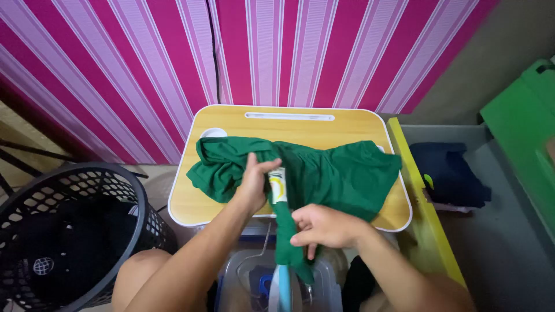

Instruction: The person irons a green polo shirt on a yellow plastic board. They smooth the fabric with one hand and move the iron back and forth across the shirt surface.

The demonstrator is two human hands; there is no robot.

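Gripping green garment (341,173) (both hands)

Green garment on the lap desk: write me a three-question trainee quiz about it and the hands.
1. True or false: the green garment lies partly on the wooden lap desk.
2. Which hand pinches the garment's hanging strip: A) left hand B) right hand?
3. What stands left of the desk?

Key
1. True.
2. B; the left hand presses the cloth on the desk beside a yellow and white print.
3. A black mesh laundry basket.
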